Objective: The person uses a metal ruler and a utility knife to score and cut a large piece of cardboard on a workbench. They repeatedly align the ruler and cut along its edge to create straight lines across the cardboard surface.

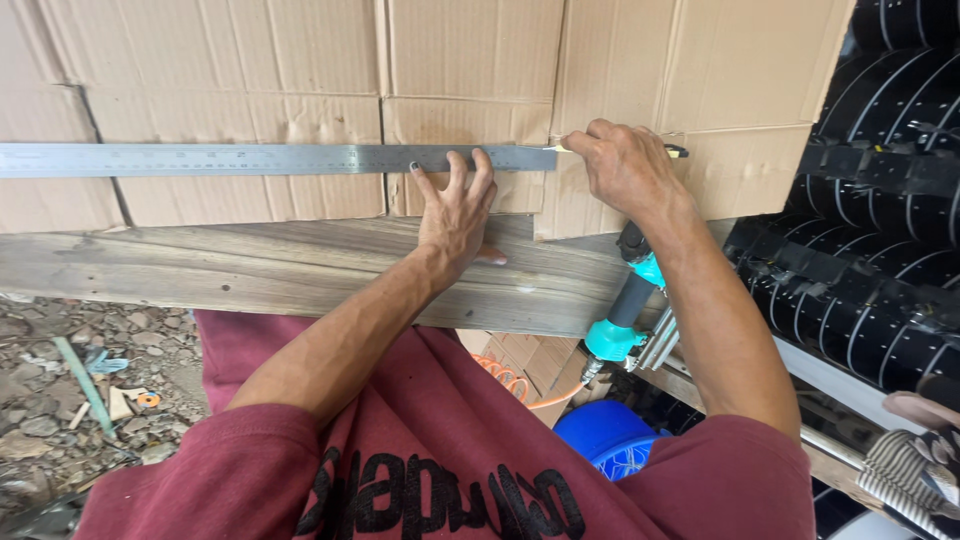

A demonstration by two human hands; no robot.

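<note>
Along the near edge of the cardboard sheets [250, 110], where they overlap the grey wooden plank [250, 265], I see a long steel ruler [250, 159] lying flat and running from the left border of the view to just short of my right hand. My left hand [455, 215] presses on the ruler's right end: fingers spread wide, tips over the steel, palm and thumb resting on the plank's far edge; it pins rather than grasps. My right hand [625, 165] sits just beyond the ruler's right tip, fingers curled tight round a slim yellow-and-black marking or cutting tool [677, 151]; I cannot tell which kind, since only its dark end past the knuckles and a pale tip [553, 149] at the ruler's end show. That tip touches the cardboard at the seam between two sheets. Below my right forearm, at the plank's near right corner, a teal and black pneumatic nail gun [625, 310] hangs or leans, with an orange coiled hose [510, 380] trailing beneath it. A blue plastic container [605, 435] sits lower still. To the right stand stacked black perforated strips [880, 230]. A striped glove [915, 470] shows at the lower right corner. Rubble ground [60, 390] lies at the left.
</note>
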